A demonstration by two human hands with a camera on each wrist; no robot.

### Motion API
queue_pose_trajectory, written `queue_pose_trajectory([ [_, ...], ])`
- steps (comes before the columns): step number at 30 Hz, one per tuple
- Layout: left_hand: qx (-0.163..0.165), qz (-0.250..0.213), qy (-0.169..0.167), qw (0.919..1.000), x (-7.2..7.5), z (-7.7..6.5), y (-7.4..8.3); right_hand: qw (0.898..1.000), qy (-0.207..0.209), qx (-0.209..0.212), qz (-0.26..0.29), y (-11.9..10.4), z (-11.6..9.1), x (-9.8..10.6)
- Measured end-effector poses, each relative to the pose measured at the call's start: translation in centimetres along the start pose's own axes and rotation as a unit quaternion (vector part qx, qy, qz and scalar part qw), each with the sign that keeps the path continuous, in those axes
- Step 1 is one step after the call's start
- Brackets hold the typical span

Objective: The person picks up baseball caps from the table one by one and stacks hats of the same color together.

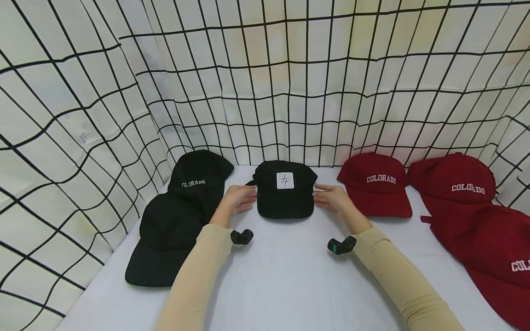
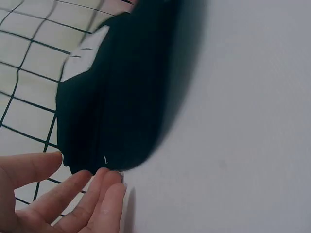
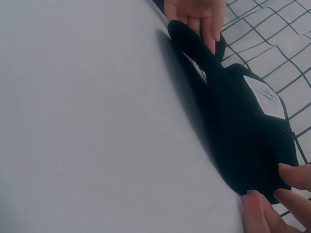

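A black cap (image 1: 285, 204) with a square white patch (image 1: 285, 180) bearing a hand-drawn mark sits at the back middle of the white table, brim toward me. At its left side is my left hand (image 1: 241, 197), fingers extended, with fingertips right at the cap's edge in the left wrist view. My right hand (image 1: 331, 197) flanks the other side, fingers fairly straight. In the right wrist view, thumb and fingertips (image 3: 253, 206) lie close to the brim's end. Neither hand curls round the cap.
Two black caps (image 1: 167, 230) overlap on the left, the rear one lettered COLORADO. On the right are a red COLORADO cap (image 1: 374, 184) and two overlapping red caps (image 1: 472, 234). Black netting (image 1: 285, 96) over white sheeting rises behind and along both sides.
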State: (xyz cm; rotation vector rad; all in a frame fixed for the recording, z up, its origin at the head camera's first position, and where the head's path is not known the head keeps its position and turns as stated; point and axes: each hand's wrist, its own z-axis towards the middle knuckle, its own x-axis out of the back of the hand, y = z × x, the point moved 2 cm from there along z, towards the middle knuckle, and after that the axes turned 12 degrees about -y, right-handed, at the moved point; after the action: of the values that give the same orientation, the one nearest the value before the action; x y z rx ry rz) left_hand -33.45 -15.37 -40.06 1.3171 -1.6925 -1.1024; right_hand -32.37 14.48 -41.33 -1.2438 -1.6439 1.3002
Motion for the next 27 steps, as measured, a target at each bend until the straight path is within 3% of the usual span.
queue_pose_trajectory([
  [3, 0.013, -0.050, -0.010, 0.9986, 0.00, -0.14, -0.06, 1.000, 0.002, 0.010, -0.001, 0.10, -0.02, -0.18],
  [6, 0.019, -0.065, -0.016, 0.9976, 0.07, -0.23, -0.07, 1.000, 0.003, 0.016, 0.002, 0.24, -0.05, -0.41],
  [19, 0.030, -0.080, 0.002, 0.9963, 0.24, 0.16, -0.45, 0.999, 0.020, 0.031, 0.017, 0.44, -0.37, -0.57],
  [27, 0.004, -0.049, 0.019, 0.9986, -0.17, 0.06, -0.49, 0.999, 0.041, 0.017, 0.018, 0.73, -0.06, -0.85],
])
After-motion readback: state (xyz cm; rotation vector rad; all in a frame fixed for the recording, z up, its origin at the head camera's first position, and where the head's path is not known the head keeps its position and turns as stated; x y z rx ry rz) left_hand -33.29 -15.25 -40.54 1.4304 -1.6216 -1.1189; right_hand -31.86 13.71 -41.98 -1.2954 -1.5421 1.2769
